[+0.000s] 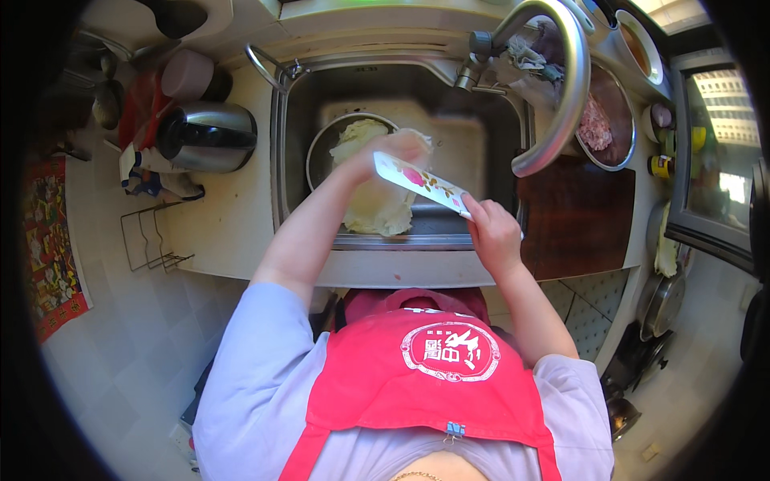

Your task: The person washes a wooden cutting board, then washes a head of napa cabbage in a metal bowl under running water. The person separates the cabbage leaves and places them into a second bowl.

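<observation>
My right hand [496, 231] grips the handle of a white kitchen knife [421, 185] with a floral print on its blade. The blade slants up and left over the sink [499, 204]. Behind its tip is my left hand [400, 151], blurred, with a pale leaf edge [426, 137] showing beside the fingers; whether it grasps the leaf is unclear. Below the hands, a round metal bowl [309, 159] stands in the sink. Pale napa cabbage leaves [361, 133] lie in the bowl, and more cabbage [382, 216] reaches towards the sink's front edge.
A curved faucet [580, 90] arches over the sink's right side. Beyond it sits a metal bowl [628, 147] of minced meat [594, 123]. Right of the sink lies a dark brown board [574, 216]. An electric kettle [207, 137] and a wire rack [147, 237] stand left.
</observation>
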The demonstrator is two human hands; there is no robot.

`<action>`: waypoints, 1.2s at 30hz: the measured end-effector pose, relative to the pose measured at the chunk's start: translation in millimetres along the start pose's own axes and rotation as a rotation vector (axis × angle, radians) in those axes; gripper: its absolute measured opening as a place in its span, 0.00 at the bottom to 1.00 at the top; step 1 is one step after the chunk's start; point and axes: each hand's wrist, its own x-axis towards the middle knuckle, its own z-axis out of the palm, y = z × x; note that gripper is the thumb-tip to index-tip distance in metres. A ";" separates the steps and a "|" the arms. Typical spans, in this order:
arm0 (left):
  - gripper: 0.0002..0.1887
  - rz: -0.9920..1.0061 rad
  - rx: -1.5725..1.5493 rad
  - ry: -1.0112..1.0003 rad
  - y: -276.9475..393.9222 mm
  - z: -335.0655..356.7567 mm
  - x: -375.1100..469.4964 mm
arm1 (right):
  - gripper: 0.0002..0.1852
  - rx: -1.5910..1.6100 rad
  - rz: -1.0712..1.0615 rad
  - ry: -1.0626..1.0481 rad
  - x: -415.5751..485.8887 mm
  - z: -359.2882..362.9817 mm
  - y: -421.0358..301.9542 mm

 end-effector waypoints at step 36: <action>0.16 -0.286 -0.030 -0.289 8.8 18.9 -4.7 | 0.20 -0.218 -0.122 -0.088 12.6 9.9 42.2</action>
